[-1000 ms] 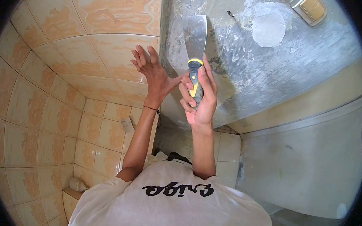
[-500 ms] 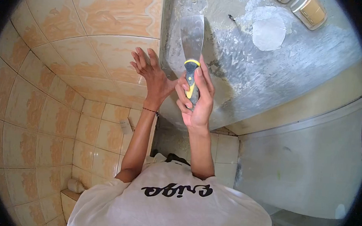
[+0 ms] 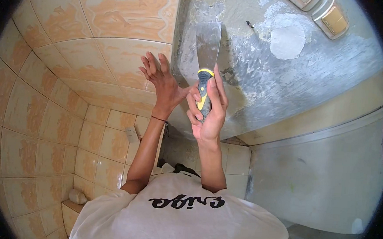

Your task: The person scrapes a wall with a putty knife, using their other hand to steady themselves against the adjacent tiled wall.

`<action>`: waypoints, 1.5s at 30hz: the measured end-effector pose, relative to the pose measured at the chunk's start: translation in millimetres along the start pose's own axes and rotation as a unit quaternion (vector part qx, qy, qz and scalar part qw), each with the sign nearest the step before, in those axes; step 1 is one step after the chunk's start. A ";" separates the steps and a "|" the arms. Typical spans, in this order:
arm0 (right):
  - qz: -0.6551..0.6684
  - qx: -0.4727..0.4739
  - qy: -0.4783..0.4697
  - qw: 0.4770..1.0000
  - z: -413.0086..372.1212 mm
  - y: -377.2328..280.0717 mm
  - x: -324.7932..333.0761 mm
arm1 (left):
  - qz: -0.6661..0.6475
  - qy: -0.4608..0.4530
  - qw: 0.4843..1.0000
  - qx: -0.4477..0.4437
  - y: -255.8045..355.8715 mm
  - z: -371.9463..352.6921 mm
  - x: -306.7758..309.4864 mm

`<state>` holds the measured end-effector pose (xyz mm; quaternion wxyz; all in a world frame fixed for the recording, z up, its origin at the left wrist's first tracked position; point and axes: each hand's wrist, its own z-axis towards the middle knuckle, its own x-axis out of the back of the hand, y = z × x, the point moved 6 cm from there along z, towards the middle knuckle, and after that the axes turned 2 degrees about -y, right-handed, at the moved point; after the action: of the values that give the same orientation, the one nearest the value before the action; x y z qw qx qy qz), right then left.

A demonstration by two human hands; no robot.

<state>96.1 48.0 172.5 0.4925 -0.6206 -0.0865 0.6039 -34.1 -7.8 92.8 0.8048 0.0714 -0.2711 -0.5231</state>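
Observation:
My right hand [image 3: 208, 107] grips the black and yellow handle of a putty knife [image 3: 207, 50]. Its wide steel blade points up and lies flat against the grey plastered wall [image 3: 264, 75], close to the corner. My left hand [image 3: 161, 80] is open with fingers spread, its palm resting on the orange tiled wall [image 3: 117, 40] just left of the corner, a little left of the knife. A thin band sits on the left wrist.
A round pale filler patch [image 3: 287, 42] marks the grey wall at upper right, below two beige switch plates [image 3: 333, 16]. A pale door or panel [image 3: 324, 171] stands at right. A small white fitting [image 3: 132, 134] hangs on the lower tiles. My white shirt [image 3: 177, 215] fills the bottom.
The putty knife and my right hand shifted slightly left along the wall and back, with the blade staying on the plaster. My left hand stayed on the tiles.

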 end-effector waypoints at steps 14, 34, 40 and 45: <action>-0.009 0.015 0.007 1.000 0.5 -2.1 -3.8 | -0.001 0.006 1.000 -0.009 -1.4 1.4 -1.5; -0.020 -0.004 0.009 1.000 2.3 -3.7 -4.6 | -0.001 0.000 1.000 -0.002 -1.6 2.7 0.2; -0.016 -0.004 -0.006 1.000 0.9 -3.5 0.6 | -0.005 0.004 1.000 -0.001 -2.3 3.8 -0.4; -0.021 0.002 0.004 1.000 -1.7 -5.0 3.5 | -0.012 -0.003 1.000 -0.002 0.7 -0.5 0.9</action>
<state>100.9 52.1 173.4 0.5070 -0.6196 -0.0965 0.5913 -33.0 -8.4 93.0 0.7975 0.0710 -0.2716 -0.5340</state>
